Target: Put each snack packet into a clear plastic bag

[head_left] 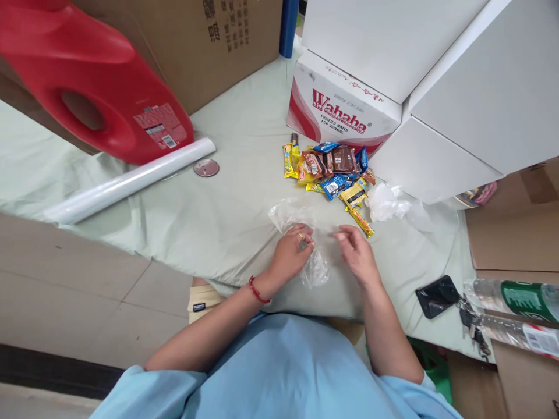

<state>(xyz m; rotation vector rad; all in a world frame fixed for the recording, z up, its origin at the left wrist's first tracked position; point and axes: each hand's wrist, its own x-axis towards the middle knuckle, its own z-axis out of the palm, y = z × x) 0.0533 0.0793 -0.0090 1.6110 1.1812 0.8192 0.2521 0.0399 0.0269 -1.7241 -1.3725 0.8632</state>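
Observation:
A clear plastic bag [318, 269] lies crumpled on the cloth in front of me. My left hand [293, 250] is closed on it, its fingers pinching the thin film. To the right of the bag hovers my right hand [358, 253], its fingers loosely bent and apart, and I see nothing in it. Beyond both hands sits a pile of wrapped snacks [335, 185] in blue, yellow and brown packets. A yellow snack stick [360, 222] lies at the near edge of that pile. Beside it rests another crumpled clear bag [386, 202].
A Wahaha water carton [343, 107] stands behind the snacks. On the left are a red detergent jug [126, 105], a white plastic roll [135, 181] and a round metallic disc [206, 168]. A black phone [437, 297], keys and plastic bottles [524, 298] lie at right.

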